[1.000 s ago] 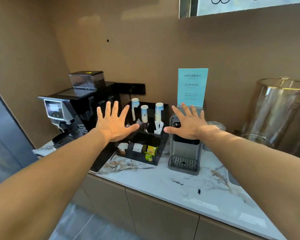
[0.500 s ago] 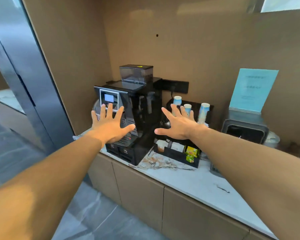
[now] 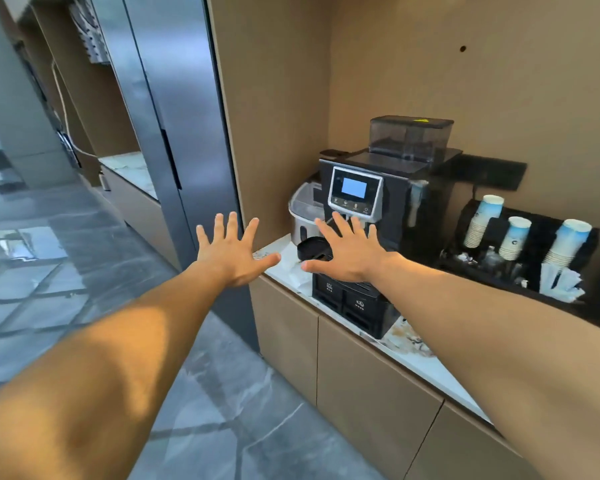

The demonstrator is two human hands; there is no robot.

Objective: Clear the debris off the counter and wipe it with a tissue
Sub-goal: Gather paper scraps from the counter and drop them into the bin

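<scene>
1. Brown wall panels back a pale marbled counter (image 3: 426, 363) that runs from the frame's centre down toward the lower right, with tan cabinet doors below it and a grey tiled floor at left.
2. Both arms stretch forward from the bottom corners; the left hand (image 3: 231, 252) sits at frame centre with fingers spread wide, grasping nothing, over the floor just left of the counter's end.
3. Just to its right, the right hand (image 3: 349, 256) is likewise splayed and empty, palm down, in front of the lower face of the black coffee machine (image 3: 378, 216).
4. Between the two hands, on the counter's near end, lies a crumpled white tissue (image 3: 297, 277), with a round black lid (image 3: 312, 247) just above it, partly hidden by the right hand's fingers.
5. Brownish marks show on the counter at the machine's lower right corner, close under the right forearm; whether they are debris or the marble's veining I cannot tell.
6. Behind the lid stands a grey canister (image 3: 303, 216), beside the machine.
7. At the right of the frame, a black organizer (image 3: 520, 258) holds three tilted stacks of paper cups (image 3: 482, 220), and white packets in its lower right compartment.
</scene>
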